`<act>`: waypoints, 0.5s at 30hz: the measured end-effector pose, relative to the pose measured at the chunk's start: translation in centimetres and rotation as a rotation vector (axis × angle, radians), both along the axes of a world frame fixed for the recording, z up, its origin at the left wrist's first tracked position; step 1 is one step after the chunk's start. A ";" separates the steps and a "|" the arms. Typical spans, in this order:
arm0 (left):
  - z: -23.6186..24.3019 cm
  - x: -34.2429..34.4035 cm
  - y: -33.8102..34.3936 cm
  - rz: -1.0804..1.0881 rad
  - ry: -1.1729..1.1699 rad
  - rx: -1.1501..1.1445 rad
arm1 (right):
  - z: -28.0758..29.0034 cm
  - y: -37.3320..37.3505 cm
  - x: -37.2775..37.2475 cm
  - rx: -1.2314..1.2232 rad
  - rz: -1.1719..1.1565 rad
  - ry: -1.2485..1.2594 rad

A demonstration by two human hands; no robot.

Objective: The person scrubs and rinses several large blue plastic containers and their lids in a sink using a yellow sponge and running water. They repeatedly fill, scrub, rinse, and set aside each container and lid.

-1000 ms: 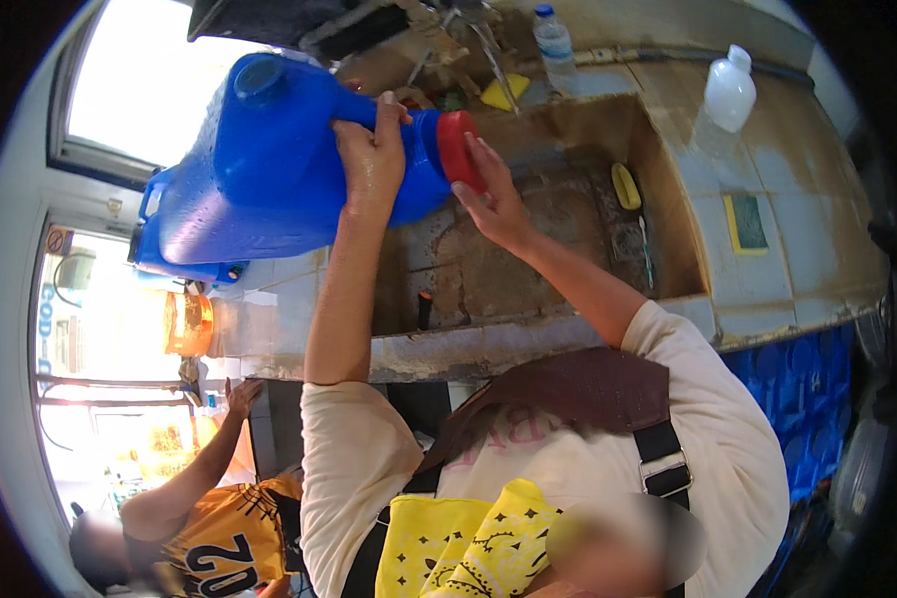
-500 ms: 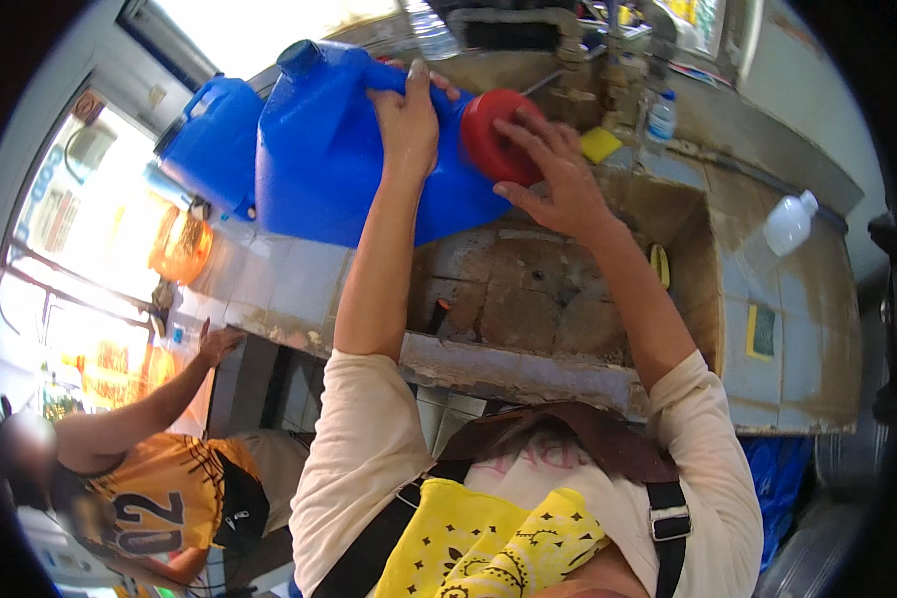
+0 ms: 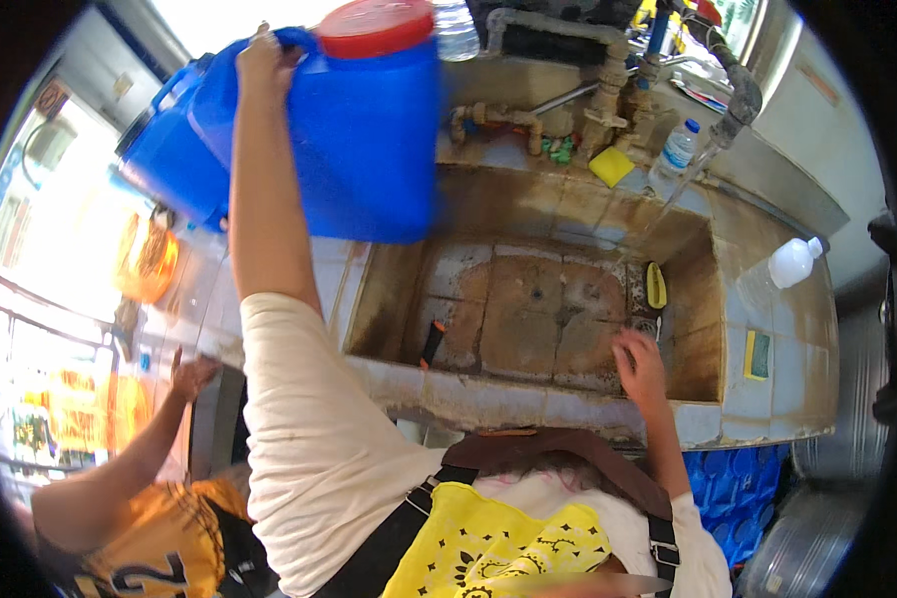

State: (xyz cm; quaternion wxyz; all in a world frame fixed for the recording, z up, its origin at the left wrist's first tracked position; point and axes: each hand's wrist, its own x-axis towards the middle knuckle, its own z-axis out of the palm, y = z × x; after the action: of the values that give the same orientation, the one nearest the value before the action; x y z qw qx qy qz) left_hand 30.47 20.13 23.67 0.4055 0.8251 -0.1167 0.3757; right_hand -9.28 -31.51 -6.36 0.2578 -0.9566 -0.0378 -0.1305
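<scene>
The left hand is gripping the handle of a big blue jug, fingers wrapped round it, and is holding the jug raised over the left rim of the tiled sink. One red cap is sitting on the jug's top. A second blue jug is standing just behind the first, to its left. The right hand is resting low on the sink's front right part, fingers spread apart and holding nothing, beside the drain. Two clear plastic bottles are showing at the right (one upright by the taps, one lying on the ledge). Two sponges are lying about: a yellow one by the pipes and a green-and-yellow one on the right ledge. One other person's hand is reaching up at the lower left.
</scene>
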 end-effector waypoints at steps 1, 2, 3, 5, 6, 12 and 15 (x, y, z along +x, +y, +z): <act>0.0 1.9 2.2 0.275 -0.082 0.512 | -0.8 -1.2 -2.0 -0.027 -0.147 0.139; -0.2 3.4 4.7 0.410 -0.128 0.750 | -1.4 -2.1 -3.4 -0.048 -0.150 0.047; -0.6 4.8 6.8 0.415 -0.089 0.784 | -1.6 -2.7 -4.9 -0.077 -0.223 0.039; -1.2 8.3 8.9 0.282 0.087 0.711 | -2.1 -2.7 -6.9 -0.157 -0.436 0.188; -1.1 9.6 9.5 0.247 0.132 0.711 | -2.2 -2.9 -7.4 -0.213 -0.412 0.237; -0.9 11.1 7.2 0.251 0.277 0.580 | 0.2 -2.9 -1.7 -0.087 -0.206 0.450; -0.8 7.9 6.1 0.253 0.245 0.516 | 6.8 -1.3 2.0 0.303 0.171 0.078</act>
State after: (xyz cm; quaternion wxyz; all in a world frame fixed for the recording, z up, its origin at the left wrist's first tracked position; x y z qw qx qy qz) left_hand 38.38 26.23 22.86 0.1439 0.9479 -0.0546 0.2788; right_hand -7.31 -32.79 0.43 0.4103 -0.9045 -0.0887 -0.0753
